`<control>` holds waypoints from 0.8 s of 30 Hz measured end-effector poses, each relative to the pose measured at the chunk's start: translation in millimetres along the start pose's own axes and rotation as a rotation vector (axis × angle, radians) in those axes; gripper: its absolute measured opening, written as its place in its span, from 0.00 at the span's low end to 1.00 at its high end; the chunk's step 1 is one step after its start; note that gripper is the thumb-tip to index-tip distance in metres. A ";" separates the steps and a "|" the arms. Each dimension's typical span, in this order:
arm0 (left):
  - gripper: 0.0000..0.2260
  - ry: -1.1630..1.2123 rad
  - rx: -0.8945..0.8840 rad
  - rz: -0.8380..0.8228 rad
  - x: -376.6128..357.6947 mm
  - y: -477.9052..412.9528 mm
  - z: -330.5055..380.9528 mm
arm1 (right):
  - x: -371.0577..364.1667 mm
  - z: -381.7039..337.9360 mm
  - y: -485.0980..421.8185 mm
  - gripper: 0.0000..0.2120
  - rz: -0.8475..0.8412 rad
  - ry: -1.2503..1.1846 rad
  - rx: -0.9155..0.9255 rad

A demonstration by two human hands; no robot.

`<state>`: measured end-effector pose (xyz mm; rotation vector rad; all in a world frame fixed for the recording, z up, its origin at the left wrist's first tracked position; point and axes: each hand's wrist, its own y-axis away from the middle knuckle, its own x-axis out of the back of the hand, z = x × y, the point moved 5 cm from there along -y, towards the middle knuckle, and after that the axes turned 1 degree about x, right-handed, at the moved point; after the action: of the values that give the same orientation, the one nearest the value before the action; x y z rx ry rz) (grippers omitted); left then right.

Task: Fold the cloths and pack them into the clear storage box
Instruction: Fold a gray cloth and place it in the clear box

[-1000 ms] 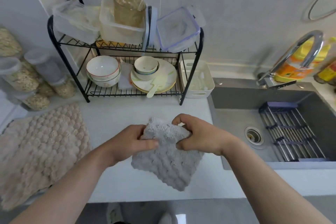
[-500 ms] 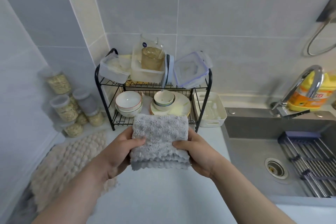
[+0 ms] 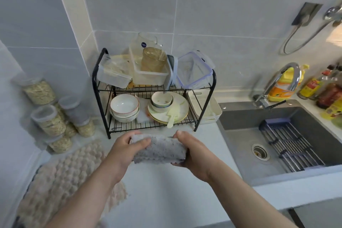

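Your left hand (image 3: 127, 149) and your right hand (image 3: 190, 151) each grip one end of the folded grey cloth (image 3: 161, 150), with thumbs on top and fingers curled under it. You hold it above the white counter (image 3: 166, 190), just in front of the black wire rack (image 3: 95, 79). In front of the rack and to its left, a beige cloth (image 3: 61, 174) lies flat on the counter, and your left forearm crosses over it. On the rack's lower shelf stand bowls (image 3: 124, 106) and plates (image 3: 177, 111). Its top shelf is crowded with clear boxes (image 3: 149, 77); the middle one has an amber cup (image 3: 153, 59) inside. Left of the rack stand jars (image 3: 48, 120). Right of it is a white tray (image 3: 209, 111), then the sink (image 3: 240, 146).
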<state>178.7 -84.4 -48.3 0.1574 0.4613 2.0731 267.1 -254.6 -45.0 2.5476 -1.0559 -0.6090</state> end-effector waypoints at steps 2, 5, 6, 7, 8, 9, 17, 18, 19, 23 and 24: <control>0.22 -0.044 -0.041 -0.065 -0.6 -8.2 -2.4 | 2.3 3.9 -1.3 0.07 0.151 -0.003 0.066; 0.27 -0.006 -0.061 -0.154 -10.4 -17.1 -8.6 | 13.5 8.7 8.6 0.25 0.317 -0.049 0.148; 0.26 0.004 -0.068 -0.206 -18.6 -17.1 -9.4 | 18.4 7.7 15.9 0.28 0.353 -0.033 0.174; 0.24 0.016 -0.065 -0.265 -29.4 -15.7 -10.0 | 24.3 5.8 24.8 0.27 0.381 -0.008 0.203; 0.23 0.034 -0.059 -0.330 -43.5 -11.8 -8.5 | 32.3 3.3 35.0 0.24 0.410 0.013 0.229; 0.22 0.059 -0.047 -0.376 -58.4 -8.7 -6.9 | 42.1 0.3 46.6 0.21 0.440 0.021 0.257; 0.24 -0.019 -0.135 -0.666 -212.2 29.0 9.4 | 149.6 -8.2 181.4 0.19 0.638 -0.056 0.405; 0.26 -0.028 -0.141 -0.703 -235.5 37.7 8.2 | 165.8 -5.7 200.7 0.19 0.681 -0.063 0.419; 0.27 -0.035 -0.144 -0.740 -260.1 47.0 5.8 | 182.9 -2.4 220.1 0.19 0.726 -0.072 0.433; 0.32 -0.058 -0.173 -0.898 -365.6 96.1 -4.9 | 253.3 12.2 302.4 0.18 0.899 -0.099 0.518; 0.26 -0.057 -0.181 -0.922 -391.8 107.5 -8.3 | 269.5 15.3 323.7 0.17 0.937 -0.105 0.546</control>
<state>294.6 -468.8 14.3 -0.0972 0.2342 1.1885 240.0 -671.1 13.0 1.9971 -2.4688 -0.1917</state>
